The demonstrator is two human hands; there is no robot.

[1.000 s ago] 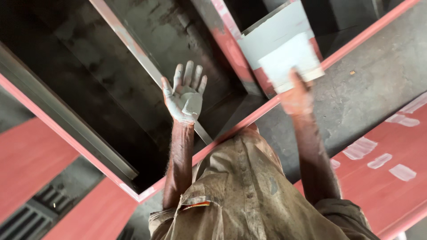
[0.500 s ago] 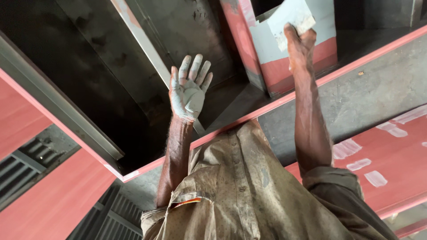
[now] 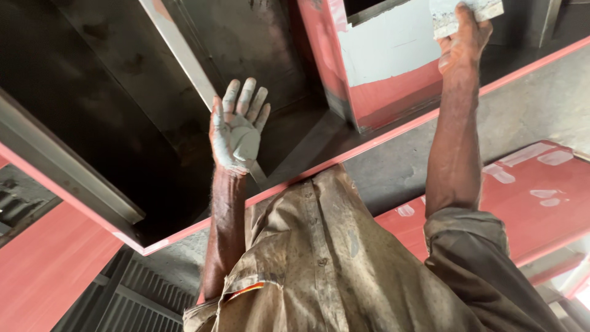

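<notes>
**Hands up at the red steel frame**

Landmark: red-painted steel upright with a grey filler patch (image 3: 393, 58). Well left of it, left hand (image 3: 236, 129) raised, palm flat and open, fingers spread, coated in grey putty — holding nothing, in front of a dark steel panel (image 3: 123, 80). Below the upright, a stained khaki shirt (image 3: 319, 264). At the upright's top right, right hand (image 3: 464, 40) closed on a flat white sanding block (image 3: 464, 11) — pressed against the grey patch's upper edge.
</notes>
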